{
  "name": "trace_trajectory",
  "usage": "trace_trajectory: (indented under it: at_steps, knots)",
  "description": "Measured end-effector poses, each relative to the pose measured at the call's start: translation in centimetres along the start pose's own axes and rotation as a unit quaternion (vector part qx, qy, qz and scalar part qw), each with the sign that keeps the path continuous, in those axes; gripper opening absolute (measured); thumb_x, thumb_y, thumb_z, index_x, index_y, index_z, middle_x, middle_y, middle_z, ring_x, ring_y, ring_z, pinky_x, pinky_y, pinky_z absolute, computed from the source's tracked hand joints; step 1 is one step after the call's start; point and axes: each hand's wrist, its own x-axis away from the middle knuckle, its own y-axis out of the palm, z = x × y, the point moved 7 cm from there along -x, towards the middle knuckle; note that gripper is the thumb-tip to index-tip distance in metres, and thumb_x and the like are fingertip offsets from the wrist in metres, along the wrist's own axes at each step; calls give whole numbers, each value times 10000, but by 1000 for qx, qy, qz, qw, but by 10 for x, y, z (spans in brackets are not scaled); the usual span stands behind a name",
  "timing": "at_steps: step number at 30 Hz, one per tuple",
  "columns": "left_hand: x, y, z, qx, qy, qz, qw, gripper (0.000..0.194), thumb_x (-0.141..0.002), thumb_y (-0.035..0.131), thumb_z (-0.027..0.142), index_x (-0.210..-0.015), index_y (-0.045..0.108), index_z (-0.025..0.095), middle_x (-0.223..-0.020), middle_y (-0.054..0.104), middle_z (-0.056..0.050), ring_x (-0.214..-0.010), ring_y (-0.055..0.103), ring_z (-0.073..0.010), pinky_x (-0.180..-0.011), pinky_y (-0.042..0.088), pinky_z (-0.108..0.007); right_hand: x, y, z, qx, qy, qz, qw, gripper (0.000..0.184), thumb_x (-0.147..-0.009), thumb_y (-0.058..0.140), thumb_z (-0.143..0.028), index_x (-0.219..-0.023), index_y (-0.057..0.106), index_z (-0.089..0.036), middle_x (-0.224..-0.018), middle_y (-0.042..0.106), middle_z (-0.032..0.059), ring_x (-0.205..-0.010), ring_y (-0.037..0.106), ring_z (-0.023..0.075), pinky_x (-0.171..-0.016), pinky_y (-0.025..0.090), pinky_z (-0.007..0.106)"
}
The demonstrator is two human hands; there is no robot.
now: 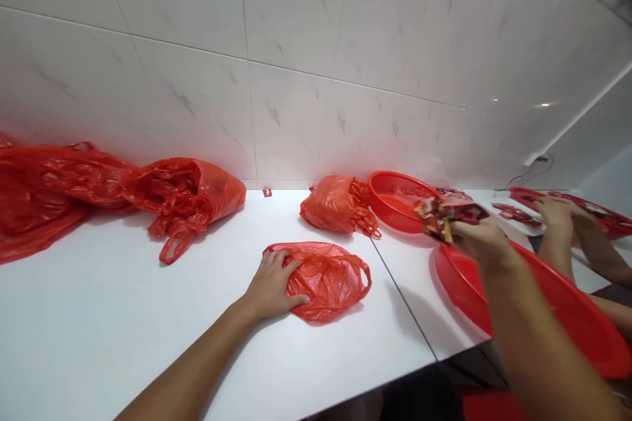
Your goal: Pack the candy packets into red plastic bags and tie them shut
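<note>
My left hand rests on the left part of a crumpled red plastic bag lying on the white counter; its fingers are bent onto the plastic. My right hand is raised over a red plastic basket at the counter's right edge. It grips a bunch of small red and brown packets.
More red bags lie along the tiled wall: a large heap at far left, one beside it, a tied one further right. A second red basket stands behind. Another person's hands work at the far right over a red tray.
</note>
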Motion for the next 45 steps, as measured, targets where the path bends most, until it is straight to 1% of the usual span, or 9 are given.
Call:
trace_trajectory:
  at_steps: [3, 6, 11, 15, 22, 27, 31, 41, 45]
  knots:
    - [3, -4, -3, -6, -1, 33, 999, 872, -632, 880, 654, -1392, 699, 266, -1399, 583, -161, -1351, 478, -438, -1193, 350, -650, 33, 101, 12, -203, 81, -185, 958, 345, -595, 920, -402, -732, 673, -204, -938, 716, 107, -648, 634, 186, -556, 531, 343]
    - [6, -10, -9, -14, -2, 80, 997, 823, -622, 900, 637, -1332, 732, 255, -1337, 611, -150, -1291, 513, -423, -1175, 361, -659, 65, 185, 27, -357, 152, -253, 886, 392, -627, 922, -413, -767, 613, -218, -946, 688, 52, -599, 588, 137, -524, 514, 297]
    - [7, -23, -12, -14, 6, 152, 988, 646, -673, 889, 619, -1181, 785, 233, -1183, 679, -116, -1149, 575, -368, -1081, 452, -608, 98, 252, 64, -467, 220, -281, 809, 388, -683, 910, -374, -822, 581, -222, -946, 690, 12, -531, 578, 102, -428, 416, 209]
    - [7, -36, -2, 4, 26, 189, 982, 489, -782, 825, 592, -1106, 772, 230, -1172, 709, -103, -1120, 604, -346, -1012, 479, -579, 117, 257, 88, -480, 250, -302, 785, 338, -721, 898, -346, -837, 610, -212, -1026, 737, 54, -604, 686, 163, -518, 514, 274]
    - [8, -35, 24, 98, 123, 167, 973, 541, -980, 664, 400, -1478, 534, 236, -1303, 712, -95, -1144, 654, -285, -1023, 492, -492, 129, 263, 101, -453, 296, -306, 783, 250, -719, 882, -234, -882, 697, -191, -1025, 766, 72, -657, 708, 171, -579, 565, 277]
    - [9, -32, 27, 88, 168, 179, 965, 362, -983, 504, 132, -1274, 692, 239, -921, 736, -28, -853, 631, -213, -824, 474, -397, 138, 274, 100, -436, 317, -328, 775, 275, -717, 861, -215, -970, 761, -172, -884, 753, 60, -685, 662, 146, -642, 570, 253]
    - [10, -45, 23, 49, 148, 229, 961, 207, -999, 551, 148, -1038, 737, 231, -927, 746, -27, -878, 634, -213, -852, 446, -408, 137, 266, 105, -428, 339, -308, 779, 380, -790, 802, -299, -1137, 765, -148, -753, 719, 68, -565, 583, 130, -469, 446, 205]
    - [4, -30, 2, -42, 44, 201, 978, 628, -756, 505, 0, -1313, 693, 223, -1161, 766, -87, -1081, 667, -298, -986, 475, -500, 119, 249, 123, -440, 341, -159, 815, 437, -770, 822, -328, -1153, 775, -124, -785, 688, 60, -635, 567, 141, -483, 431, 212]
    - [7, -38, 4, 1, 35, 229, 973, 541, -790, 466, 19, -1243, 687, 218, -1111, 761, -80, -1044, 681, -288, -987, 487, -504, 117, 248, 120, -397, 296, -147, 856, 392, -788, 824, -324, -1143, 769, -168, -840, 707, 45, -682, 598, 159, -561, 477, 252]
